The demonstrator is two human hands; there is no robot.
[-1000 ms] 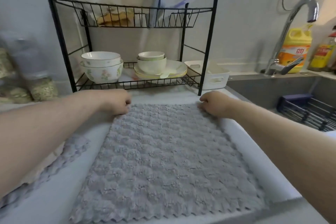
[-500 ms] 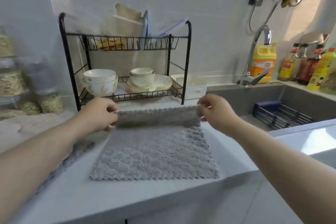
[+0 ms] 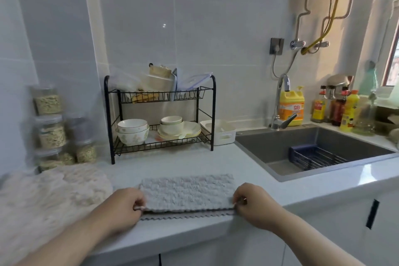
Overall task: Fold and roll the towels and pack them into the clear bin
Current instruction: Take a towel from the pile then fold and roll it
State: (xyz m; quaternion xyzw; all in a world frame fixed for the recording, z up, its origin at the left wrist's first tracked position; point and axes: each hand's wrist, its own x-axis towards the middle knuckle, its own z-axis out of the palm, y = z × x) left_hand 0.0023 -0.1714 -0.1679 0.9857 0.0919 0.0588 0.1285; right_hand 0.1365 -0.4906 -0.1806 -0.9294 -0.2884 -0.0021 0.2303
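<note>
Both hands, left hand (image 3: 124,207) and right hand (image 3: 254,203), pinch the near corners of a folded grey towel (image 3: 186,192) lying at the countertop's (image 3: 248,168) front edge.

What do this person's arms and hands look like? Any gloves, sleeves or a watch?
The left hand and right hand wear no gloves. Both forearms are uncovered to the frame's edge, so no sleeves show. No watch or bracelet is visible on either wrist. Rings are too small to tell.
</note>
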